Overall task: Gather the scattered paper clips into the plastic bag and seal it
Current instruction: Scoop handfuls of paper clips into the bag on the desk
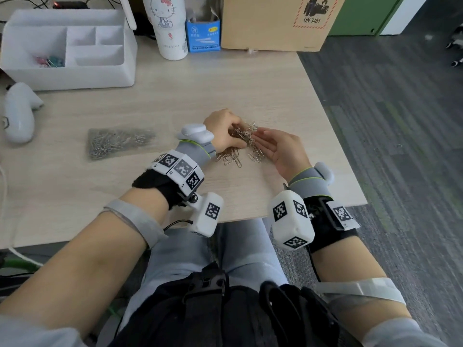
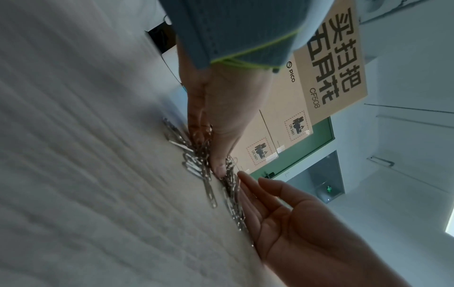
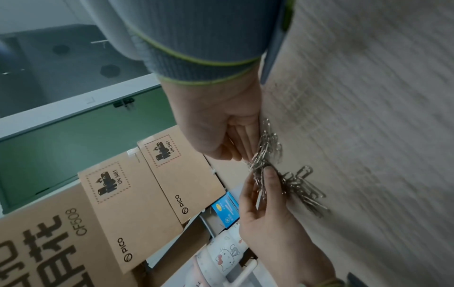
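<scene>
A heap of silvery paper clips point(image 1: 231, 156) lies on the wooden desk near its right edge. My left hand point(image 1: 236, 132) reaches over the heap's far side, and its thumb and fingers pinch a bunch of clips point(image 3: 294, 182). My right hand point(image 1: 260, 139) stands on edge against the heap's right side, palm facing left and fingers straight. From the left wrist, the left hand point(image 2: 218, 169) presses into the clips point(image 2: 196, 153) and the right hand point(image 2: 258, 186) lies open beside them. The clear plastic bag point(image 1: 120, 142), holding many clips, lies flat to the left, apart from both hands.
A white desk organiser point(image 1: 67, 46) stands at the back left. A printed white bottle point(image 1: 167, 26), a blue box point(image 1: 203, 33) and a cardboard box point(image 1: 270, 21) line the back. A white controller point(image 1: 18, 116) lies at the left. The desk's right edge point(image 1: 333, 116) runs close to the heap.
</scene>
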`<state>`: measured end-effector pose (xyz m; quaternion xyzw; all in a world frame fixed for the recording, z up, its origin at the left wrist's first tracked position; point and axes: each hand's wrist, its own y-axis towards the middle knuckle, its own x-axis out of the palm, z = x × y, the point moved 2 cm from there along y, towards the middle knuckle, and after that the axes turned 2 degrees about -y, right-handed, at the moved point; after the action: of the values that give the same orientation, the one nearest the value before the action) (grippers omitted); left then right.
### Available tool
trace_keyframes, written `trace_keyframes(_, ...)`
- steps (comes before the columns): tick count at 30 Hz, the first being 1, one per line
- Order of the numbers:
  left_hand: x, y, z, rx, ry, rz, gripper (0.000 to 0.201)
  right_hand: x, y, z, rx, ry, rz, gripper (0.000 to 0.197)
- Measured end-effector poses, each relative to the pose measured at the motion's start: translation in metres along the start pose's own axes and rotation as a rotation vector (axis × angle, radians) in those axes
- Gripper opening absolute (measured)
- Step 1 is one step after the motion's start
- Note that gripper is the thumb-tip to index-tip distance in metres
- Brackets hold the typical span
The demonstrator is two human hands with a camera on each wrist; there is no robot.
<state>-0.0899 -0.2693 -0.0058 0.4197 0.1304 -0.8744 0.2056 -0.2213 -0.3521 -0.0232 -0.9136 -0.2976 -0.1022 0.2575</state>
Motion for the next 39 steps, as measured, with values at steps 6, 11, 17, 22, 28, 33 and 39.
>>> trace_keyframes(6,-0.005,0.006,-0.004,-0.021,-0.082,0.025,0.027,-0.002,0.005,-0.002,0.068,0.085,0.007,0.021)
trace_keyframes(11,-0.011,0.012,-0.012,-0.060,-0.121,0.037,0.035,-0.004,0.009,-0.004,0.081,0.149,0.000,0.020)
trace_keyframes(17,-0.018,0.022,0.008,0.023,-0.180,0.043,0.037,0.000,0.008,-0.010,0.120,0.190,-0.018,0.021)
trace_keyframes(22,-0.013,0.025,0.035,0.094,-0.221,-0.056,0.030,0.005,0.009,-0.013,0.191,0.305,-0.073,0.024)
trace_keyframes(28,-0.011,0.025,0.056,0.174,-0.190,-0.151,0.025,0.009,0.007,-0.020,0.238,0.396,-0.148,0.031)
trace_keyframes(33,-0.026,0.026,0.053,0.148,-0.281,0.027,0.020,0.000,0.007,-0.022,0.235,0.517,-0.139,0.032)
trace_keyframes(39,-0.004,0.026,0.029,0.089,0.106,-0.196,0.083,-0.015,0.004,-0.023,0.191,0.622,-0.021,0.021)
